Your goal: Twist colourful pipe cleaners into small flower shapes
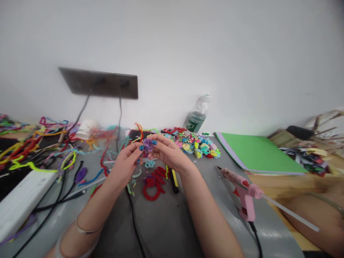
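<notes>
Nearest to us, two forearms rise from the lower edge, the left forearm ringed by a thin bangle, the right forearm unadorned. They meet at a small purple piece of fuzzy stem, which we find held up above the grey table, near the middle of the view. We see the left hand pinching it from one side, thumb at its near face, and the right hand pinching it from the other; the fingers behind are partly hidden. Its exact shape is too small for us to make out. We judge it very light and soft-surfaced, with a bendable core that should keep any curve pressed into it; the fuzz should grip rather than slip, and crushing seems a likelier harm than breaking. We would take hold at its edges or at a firm twist, with thumb and fingertip only, sparing any open loops. Below it lie a pale blue flower shape and a red looped piece; the pink glue gun stands well apart, to the right.
</notes>
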`<state>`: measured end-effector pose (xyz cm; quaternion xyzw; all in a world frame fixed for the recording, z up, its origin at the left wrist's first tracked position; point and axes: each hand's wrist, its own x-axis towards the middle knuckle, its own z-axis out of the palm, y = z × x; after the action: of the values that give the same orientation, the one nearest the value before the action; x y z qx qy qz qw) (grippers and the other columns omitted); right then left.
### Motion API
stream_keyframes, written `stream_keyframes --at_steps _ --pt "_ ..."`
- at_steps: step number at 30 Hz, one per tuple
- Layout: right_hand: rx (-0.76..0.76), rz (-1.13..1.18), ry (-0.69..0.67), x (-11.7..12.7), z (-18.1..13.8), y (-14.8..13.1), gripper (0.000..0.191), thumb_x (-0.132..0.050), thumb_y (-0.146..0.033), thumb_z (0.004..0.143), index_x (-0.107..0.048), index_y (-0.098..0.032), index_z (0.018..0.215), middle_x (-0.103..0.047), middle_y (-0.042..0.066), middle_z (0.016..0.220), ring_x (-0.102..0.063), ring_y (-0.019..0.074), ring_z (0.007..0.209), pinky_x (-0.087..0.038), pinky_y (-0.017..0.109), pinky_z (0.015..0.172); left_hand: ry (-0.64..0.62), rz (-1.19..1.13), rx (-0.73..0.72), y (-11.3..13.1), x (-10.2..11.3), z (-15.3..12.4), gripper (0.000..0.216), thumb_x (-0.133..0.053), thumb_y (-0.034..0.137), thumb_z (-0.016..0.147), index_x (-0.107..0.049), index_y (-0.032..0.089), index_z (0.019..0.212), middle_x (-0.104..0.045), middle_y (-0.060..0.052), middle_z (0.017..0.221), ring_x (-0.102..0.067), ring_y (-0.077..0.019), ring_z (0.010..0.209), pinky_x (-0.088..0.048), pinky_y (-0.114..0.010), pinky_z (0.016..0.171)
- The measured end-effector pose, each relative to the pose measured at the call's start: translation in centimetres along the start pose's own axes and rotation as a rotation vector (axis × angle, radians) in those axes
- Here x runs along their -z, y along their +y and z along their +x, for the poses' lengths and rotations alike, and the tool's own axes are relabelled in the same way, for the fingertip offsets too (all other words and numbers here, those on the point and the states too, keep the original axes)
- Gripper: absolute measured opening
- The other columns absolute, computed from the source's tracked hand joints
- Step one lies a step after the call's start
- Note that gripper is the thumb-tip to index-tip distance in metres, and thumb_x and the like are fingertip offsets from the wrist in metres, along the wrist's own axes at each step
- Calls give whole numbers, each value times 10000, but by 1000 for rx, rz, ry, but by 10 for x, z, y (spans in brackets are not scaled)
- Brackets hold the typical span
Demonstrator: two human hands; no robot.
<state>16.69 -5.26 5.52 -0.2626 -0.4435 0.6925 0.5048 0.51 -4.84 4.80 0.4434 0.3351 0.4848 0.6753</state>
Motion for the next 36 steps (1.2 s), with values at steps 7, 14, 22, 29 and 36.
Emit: stream_keyframes --at_steps 7,14,22,29,36 --pt "51 -229 87 0 -1 -2 271 -775 -371 767 -616 -175 865 -647 -11 759 -616 89 627 -532 218 639 -1 -1 46 2 0 1 263 -810 365 680 -710 151 795 -526 18 621 -382 -88 539 -316 -211 482" --pt "73 -261 114 -2 -4 -8 290 -777 -392 759 -579 -188 813 -624 -15 751 -609 98 630 -532 237 648 -52 -152 107 3 -1 -2 266 -816 314 662 -700 131 816 -455 34 597 -360 -74 531 -311 -188 458" --pt "76 -274 130 -5 -3 -7 358 -782 -470 729 -571 -195 819 -622 -20 734 -615 105 623 -534 244 631 -28 -155 92 2 -2 0 297 -875 338 607 -690 177 776 -520 30 634 -422 -78 552 -381 -170 477" --pt "10 -229 107 0 -3 -7 348 -691 -537 797 -594 -205 832 -619 -18 677 -634 124 603 -541 260 628 36 -160 82 3 0 2 311 -875 318 592 -710 174 813 -571 15 670 -495 -97 593 -438 -182 499" --pt "46 -321 172 -2 1 -1 375 -785 -483 706 -567 -183 762 -651 -11 699 -639 112 600 -515 226 577 51 17 -46 -1 2 5 303 -861 358 627 -691 176 799 -615 9 744 -523 -92 622 -441 -177 531"
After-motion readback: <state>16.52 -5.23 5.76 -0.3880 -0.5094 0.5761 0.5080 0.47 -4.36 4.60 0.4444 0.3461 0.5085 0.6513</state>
